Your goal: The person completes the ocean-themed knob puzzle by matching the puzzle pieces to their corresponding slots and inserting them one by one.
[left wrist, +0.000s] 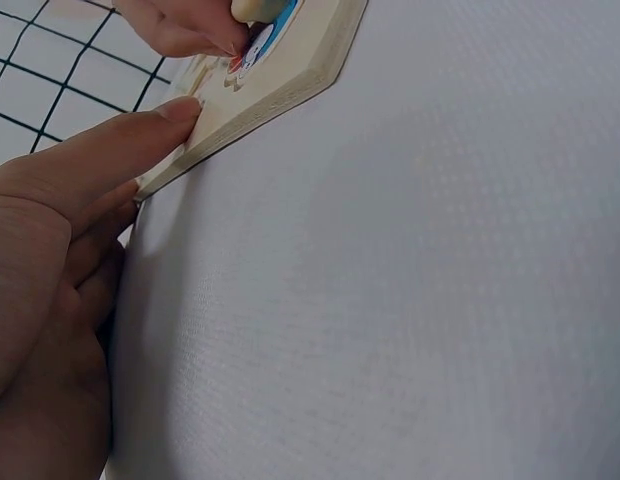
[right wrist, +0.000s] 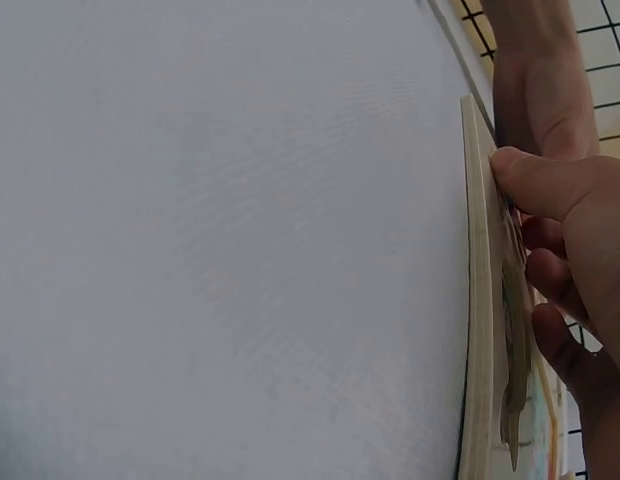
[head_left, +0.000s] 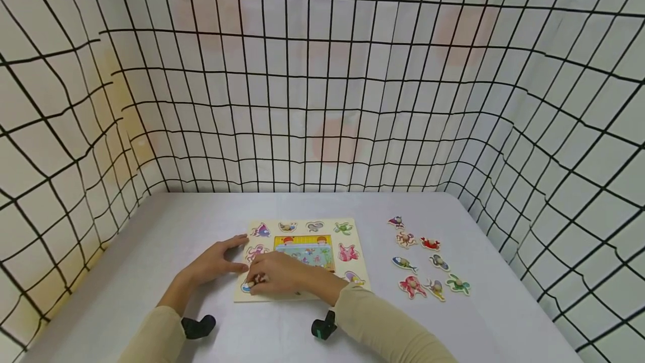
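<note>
A wooden peg puzzle board (head_left: 360,273) with sea-animal pictures round its border lies flat on the white table. My right hand (head_left: 277,273) reaches across its lower left corner, fingers curled round a blue-and-white puzzle piece (head_left: 247,287). In the left wrist view, a fingertip meets the red part of this puzzle piece (left wrist: 258,48), beside its pale knob (left wrist: 252,10). The right palm hides part of the board. My left hand (head_left: 214,262) rests at the board's left edge, its thumb (left wrist: 140,145) extended against the edge and its other fingers loosely spread.
Right of the board lie several loose knobbed pieces, among them a red crab (head_left: 430,243), a blue fish (head_left: 405,264), a pink starfish (head_left: 412,287) and a green turtle (head_left: 457,284). Black wire mesh (head_left: 322,94) encloses the table at the back and sides.
</note>
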`<state>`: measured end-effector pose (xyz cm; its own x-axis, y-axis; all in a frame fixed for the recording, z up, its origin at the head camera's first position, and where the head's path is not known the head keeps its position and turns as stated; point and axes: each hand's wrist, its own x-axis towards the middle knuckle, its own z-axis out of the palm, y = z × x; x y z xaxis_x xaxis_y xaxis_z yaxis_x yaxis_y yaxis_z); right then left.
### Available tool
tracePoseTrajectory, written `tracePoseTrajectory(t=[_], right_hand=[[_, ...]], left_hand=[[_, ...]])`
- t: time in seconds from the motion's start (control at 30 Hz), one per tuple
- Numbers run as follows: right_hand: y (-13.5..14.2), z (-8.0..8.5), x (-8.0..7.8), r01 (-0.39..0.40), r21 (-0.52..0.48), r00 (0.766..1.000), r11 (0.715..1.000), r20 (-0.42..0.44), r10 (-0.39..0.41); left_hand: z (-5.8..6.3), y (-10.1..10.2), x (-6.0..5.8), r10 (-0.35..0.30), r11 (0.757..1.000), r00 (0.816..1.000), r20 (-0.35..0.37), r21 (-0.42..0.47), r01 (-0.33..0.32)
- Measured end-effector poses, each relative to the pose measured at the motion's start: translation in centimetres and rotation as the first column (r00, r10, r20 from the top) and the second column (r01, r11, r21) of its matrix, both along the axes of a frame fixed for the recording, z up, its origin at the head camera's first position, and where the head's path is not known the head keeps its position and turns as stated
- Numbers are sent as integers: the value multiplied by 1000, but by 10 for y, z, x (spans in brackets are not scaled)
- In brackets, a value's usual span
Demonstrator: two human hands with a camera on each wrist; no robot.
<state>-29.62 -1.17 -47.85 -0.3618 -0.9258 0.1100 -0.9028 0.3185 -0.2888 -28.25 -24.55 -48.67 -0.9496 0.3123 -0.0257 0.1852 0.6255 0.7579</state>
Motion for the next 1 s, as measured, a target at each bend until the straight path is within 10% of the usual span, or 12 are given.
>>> tracePoseTrajectory(t=[1.0], right_hand=[[39, 32, -11, 87, -84, 988, 993, 138, -75]], left_hand=[[-5, -2, -2, 36, 999, 999, 18, 6, -36]])
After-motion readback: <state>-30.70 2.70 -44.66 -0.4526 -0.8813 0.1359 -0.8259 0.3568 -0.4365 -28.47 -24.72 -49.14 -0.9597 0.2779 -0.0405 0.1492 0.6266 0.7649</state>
